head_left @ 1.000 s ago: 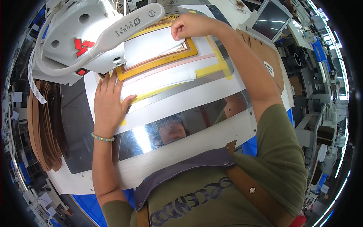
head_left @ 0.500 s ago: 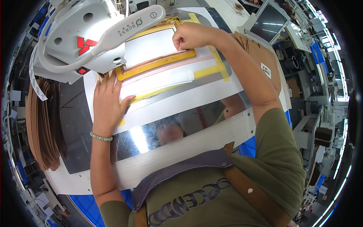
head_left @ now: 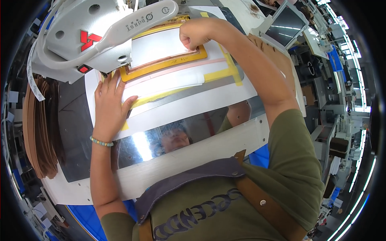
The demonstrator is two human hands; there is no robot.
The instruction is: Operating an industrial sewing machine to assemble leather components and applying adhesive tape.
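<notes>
My left hand (head_left: 107,105) lies flat on a white sheet (head_left: 193,99), fingers spread and thumb stretched to the right. Its fingertips reach beside the left end of a yellow frame (head_left: 169,62), close under the sewing machine's head (head_left: 66,44). Inside that frame shows a plain white panel (head_left: 157,47) with a thin brown border. My right hand (head_left: 197,33) is closed over the panel's right end, knuckles near the frame's lower right corner. Whatever its fingers pinch is hidden. Yellow tape (head_left: 219,74) and a pink strip (head_left: 161,73) run across the sheet below the frame.
A grey lamp arm (head_left: 138,24) hangs over the frame's upper left. The sheet rests on a shiny metal plate (head_left: 201,124). Brown pieces stand stacked (head_left: 38,132) at the left. More brown pieces (head_left: 269,50) and a screen (head_left: 283,26) are at the right.
The whole view has shifted slightly. My right hand stays closed at the frame's right end, its wrist turned a little further left. My left hand stays flat on the sheet.
</notes>
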